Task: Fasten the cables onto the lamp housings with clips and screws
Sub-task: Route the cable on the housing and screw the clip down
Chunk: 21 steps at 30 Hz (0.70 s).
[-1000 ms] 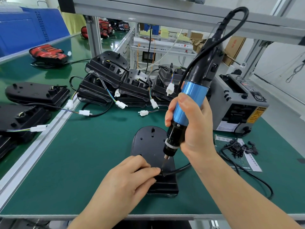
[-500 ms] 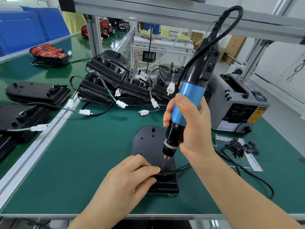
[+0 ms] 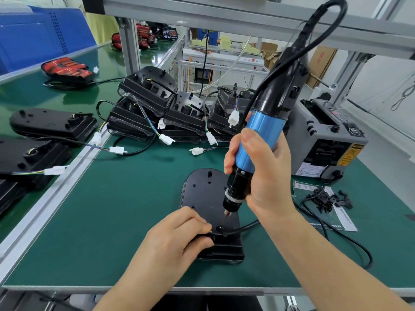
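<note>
Right grip point(image 3: 265, 176) wrapped round the electric screwdriver point(image 3: 261, 140), left grip point(image 3: 179, 236) pinching the cable point(image 3: 246, 227) beside the clip point(image 3: 221, 228) on the lamp housing point(image 3: 202, 194): the tilted bit point(image 3: 225, 216) could skid and nick it.

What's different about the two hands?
The left hand lies low on the black lamp housing, pinching the cable; the right hand is raised, wrapped around the blue screwdriver. The left hand holds no tool; the right hand does. Both work on that same housing.
</note>
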{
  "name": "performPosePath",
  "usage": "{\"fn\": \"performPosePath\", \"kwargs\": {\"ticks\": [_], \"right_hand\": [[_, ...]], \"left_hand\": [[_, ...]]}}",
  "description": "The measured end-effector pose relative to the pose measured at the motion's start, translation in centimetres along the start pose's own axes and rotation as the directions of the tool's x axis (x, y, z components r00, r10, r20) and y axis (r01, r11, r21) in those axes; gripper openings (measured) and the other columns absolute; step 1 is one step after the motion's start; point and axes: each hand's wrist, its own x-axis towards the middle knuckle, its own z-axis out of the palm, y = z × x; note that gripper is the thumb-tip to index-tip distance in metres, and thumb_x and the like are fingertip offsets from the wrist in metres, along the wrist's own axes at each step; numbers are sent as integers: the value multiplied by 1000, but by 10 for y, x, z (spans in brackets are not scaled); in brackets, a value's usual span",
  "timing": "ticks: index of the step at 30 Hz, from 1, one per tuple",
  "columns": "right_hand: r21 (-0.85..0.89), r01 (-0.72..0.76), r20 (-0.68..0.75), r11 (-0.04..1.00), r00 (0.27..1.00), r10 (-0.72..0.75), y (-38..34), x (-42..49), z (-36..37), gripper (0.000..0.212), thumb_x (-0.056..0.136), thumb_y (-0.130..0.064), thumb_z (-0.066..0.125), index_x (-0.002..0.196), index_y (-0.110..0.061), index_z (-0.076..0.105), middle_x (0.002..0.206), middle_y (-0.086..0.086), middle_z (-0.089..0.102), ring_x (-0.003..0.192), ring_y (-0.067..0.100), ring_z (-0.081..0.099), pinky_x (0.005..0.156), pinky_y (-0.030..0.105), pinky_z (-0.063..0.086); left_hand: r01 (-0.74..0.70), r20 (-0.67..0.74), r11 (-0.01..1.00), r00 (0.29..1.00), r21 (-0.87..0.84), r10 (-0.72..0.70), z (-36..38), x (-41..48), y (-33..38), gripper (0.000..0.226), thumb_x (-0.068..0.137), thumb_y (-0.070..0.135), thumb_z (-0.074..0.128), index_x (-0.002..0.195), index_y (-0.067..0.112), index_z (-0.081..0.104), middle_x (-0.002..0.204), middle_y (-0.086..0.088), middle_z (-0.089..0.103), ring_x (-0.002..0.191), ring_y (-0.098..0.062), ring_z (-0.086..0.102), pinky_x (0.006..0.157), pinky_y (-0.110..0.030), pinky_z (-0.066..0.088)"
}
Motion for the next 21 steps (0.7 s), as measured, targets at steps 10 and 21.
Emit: {"fn": "performPosePath", "kwargs": {"ticks": [10, 21], "right_hand": [[-11, 10, 17, 1000, 1000, -10, 4, -3, 2, 16, 81, -21, 61, 88, -14, 49, 63, 6, 52, 45, 21, 48, 47, 28, 42], [-10, 26, 67, 1000, 997, -25, 0, -5, 2, 27, 80, -20, 60, 92, -3, 43, 65, 9, 52, 46, 22, 50, 49, 28, 44]], "left_hand": [[15, 16, 1000, 1000, 15, -15, -1, 0, 3, 14, 81, 27, 67, 87, 15, 72, 89, 12, 61, 82, -2, 61, 71, -19, 48], [6, 19, 1000, 1000, 9, -6, -2, 1, 3, 12, 81, 26, 67, 85, 16, 71, 87, 12, 60, 81, -4, 61, 70, -21, 49]]}}
